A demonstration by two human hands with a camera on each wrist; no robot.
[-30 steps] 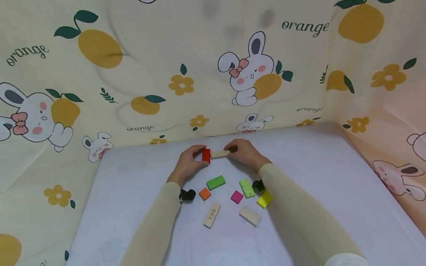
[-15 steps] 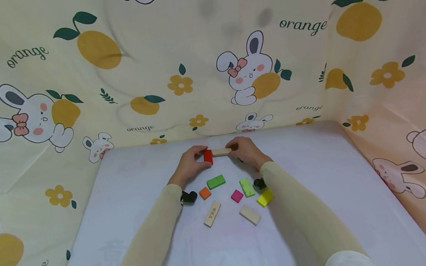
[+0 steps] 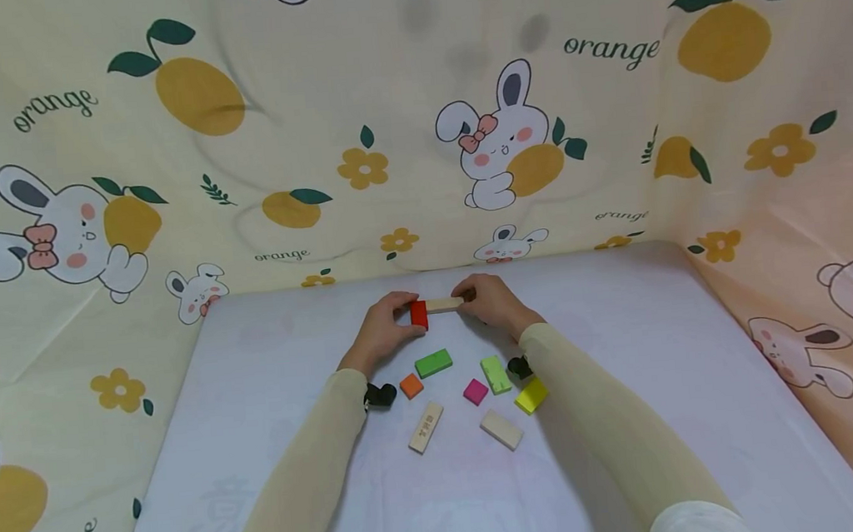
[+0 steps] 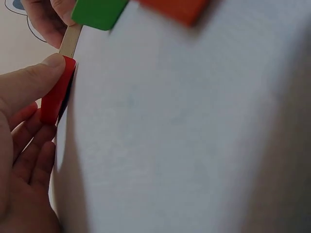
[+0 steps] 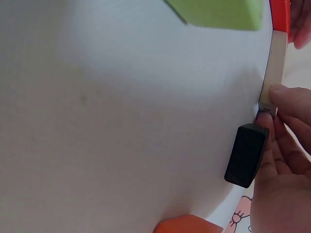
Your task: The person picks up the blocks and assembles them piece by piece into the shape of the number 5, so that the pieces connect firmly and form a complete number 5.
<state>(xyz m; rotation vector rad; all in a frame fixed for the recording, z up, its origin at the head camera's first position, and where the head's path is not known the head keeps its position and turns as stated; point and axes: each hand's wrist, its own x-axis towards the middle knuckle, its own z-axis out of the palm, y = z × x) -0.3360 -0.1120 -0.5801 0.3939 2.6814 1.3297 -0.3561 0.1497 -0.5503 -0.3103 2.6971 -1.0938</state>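
A red block (image 3: 419, 315) stands near the table's back edge, its right side against the left end of a plain wooden block (image 3: 445, 305). My left hand (image 3: 382, 331) pinches the red block between thumb and fingers, the thumb on its near end in the left wrist view. My right hand (image 3: 499, 304) pinches the far right end of the wooden block. Close by the right fingers, a black block (image 5: 247, 155) lies on the table in the right wrist view. The head view mostly hides that one behind the hand.
Between my forearms lie a green block (image 3: 433, 363), an orange block (image 3: 411, 386), a magenta block (image 3: 476, 391), a light green block (image 3: 495, 375), a yellow block (image 3: 531, 395) and two wooden blocks, one printed (image 3: 426, 428), one plain (image 3: 501, 430). A patterned cloth (image 3: 385, 119) hangs behind.
The red block has shifted slightly right with my left hand, closing the small gap to the wooden block. My right hand still holds the wooden block, which now lies straighter.
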